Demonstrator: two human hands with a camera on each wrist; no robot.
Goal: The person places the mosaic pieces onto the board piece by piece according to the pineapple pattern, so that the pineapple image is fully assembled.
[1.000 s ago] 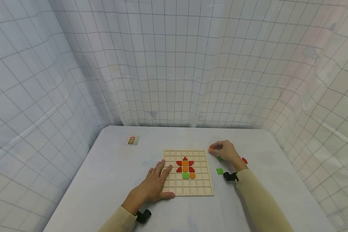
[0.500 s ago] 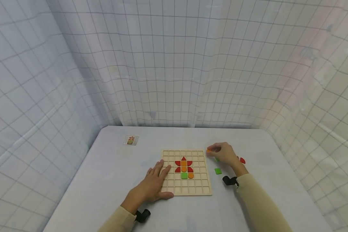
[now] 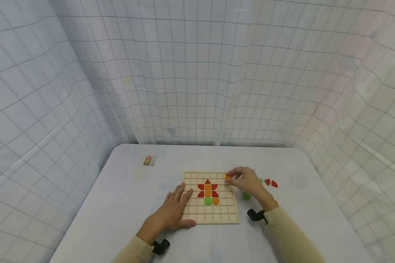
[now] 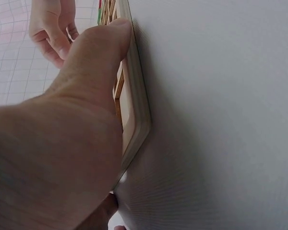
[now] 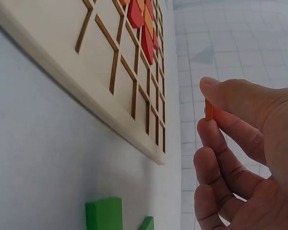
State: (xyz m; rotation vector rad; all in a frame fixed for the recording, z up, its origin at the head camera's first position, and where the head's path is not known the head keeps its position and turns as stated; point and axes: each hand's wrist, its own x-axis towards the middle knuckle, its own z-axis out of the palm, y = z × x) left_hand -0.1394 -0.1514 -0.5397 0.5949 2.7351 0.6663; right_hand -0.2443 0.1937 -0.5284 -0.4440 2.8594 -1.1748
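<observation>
A wooden grid board lies on the table, with red, orange and green flat pieces set in its cells. A green square sits beside an orange disc, below the red pieces. My left hand rests on the board's left side with fingers spread. In the left wrist view its thumb presses on the board's front edge. My right hand pinches a thin orange piece between thumb and fingers, over the board's upper right corner. Fingers partly hide that piece, and its full outline cannot be told.
Right of the board lie green pieces, two red pieces and an orange piece partly behind the right forearm. A small pattern card lies at the back left. White gridded curtains enclose the table.
My right hand has moved left with the orange piece, from beside the board to over its upper right corner. The red and orange loose pieces behind it have come into view. The left hand stays put.
</observation>
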